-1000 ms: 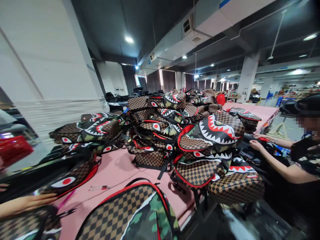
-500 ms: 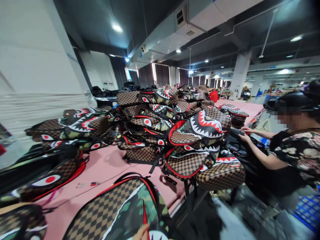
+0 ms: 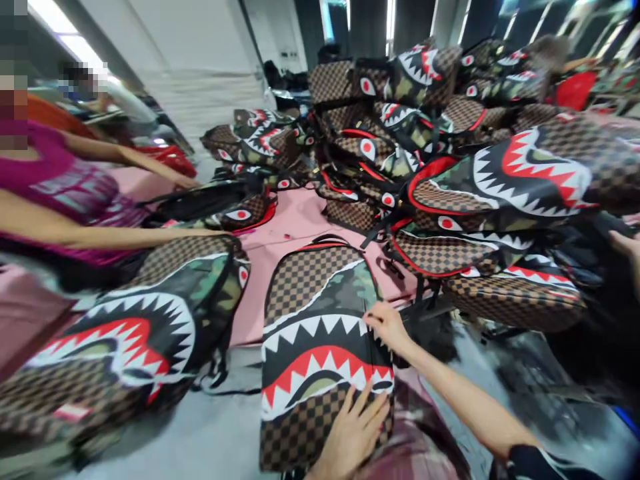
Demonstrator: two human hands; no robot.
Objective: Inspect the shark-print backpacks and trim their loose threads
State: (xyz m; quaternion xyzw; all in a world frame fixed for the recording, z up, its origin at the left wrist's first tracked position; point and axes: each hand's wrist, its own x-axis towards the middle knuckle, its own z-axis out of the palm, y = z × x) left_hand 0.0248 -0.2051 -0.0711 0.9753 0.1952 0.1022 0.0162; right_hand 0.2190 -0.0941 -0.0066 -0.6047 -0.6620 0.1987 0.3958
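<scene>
A brown checkered backpack with a camouflage panel and a red-and-white shark mouth lies straight in front of me, half over the near edge of the pink table. My left hand lies flat on its lower checkered part with the fingers spread. My right hand reaches in from the lower right, its fingers curled and pinched on the backpack's right edge beside the white teeth.
A second shark backpack lies to the left. A tall pile of like backpacks fills the back and right. A person in a magenta shirt at the left reaches an arm across. Another person's hand shows at the right edge.
The view has swung down and to the left. Both my hands have come onto the backpack in front of me. The person at the right has left the view but for a hand.
</scene>
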